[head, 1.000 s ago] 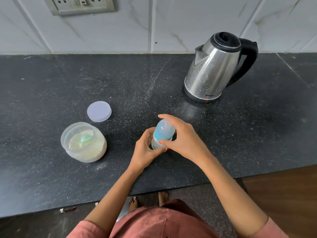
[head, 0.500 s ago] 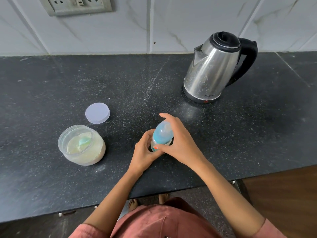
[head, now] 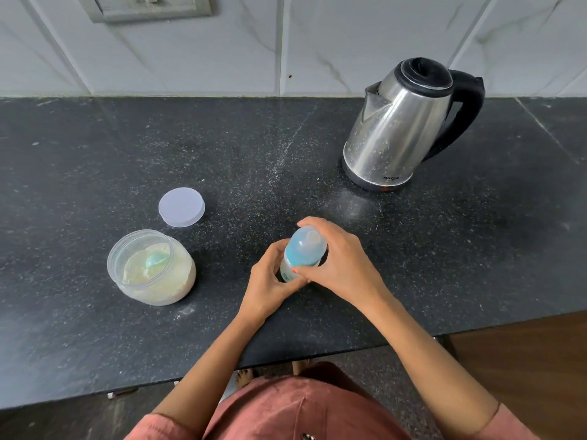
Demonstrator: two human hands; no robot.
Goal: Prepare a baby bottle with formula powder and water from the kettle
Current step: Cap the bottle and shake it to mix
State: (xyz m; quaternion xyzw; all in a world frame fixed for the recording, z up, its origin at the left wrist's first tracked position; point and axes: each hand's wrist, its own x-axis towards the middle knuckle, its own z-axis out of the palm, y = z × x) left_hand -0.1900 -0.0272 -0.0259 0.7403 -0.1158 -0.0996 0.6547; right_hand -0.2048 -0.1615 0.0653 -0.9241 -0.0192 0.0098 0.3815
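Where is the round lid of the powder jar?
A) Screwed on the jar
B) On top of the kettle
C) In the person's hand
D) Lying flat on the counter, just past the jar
D: the lid lies flat on the black counter, a little beyond the open powder jar and not touching it.

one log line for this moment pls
left hand: holds baby bottle base | right hand: grips its top | formula jar: open, lid beside it | kettle: upright, apart
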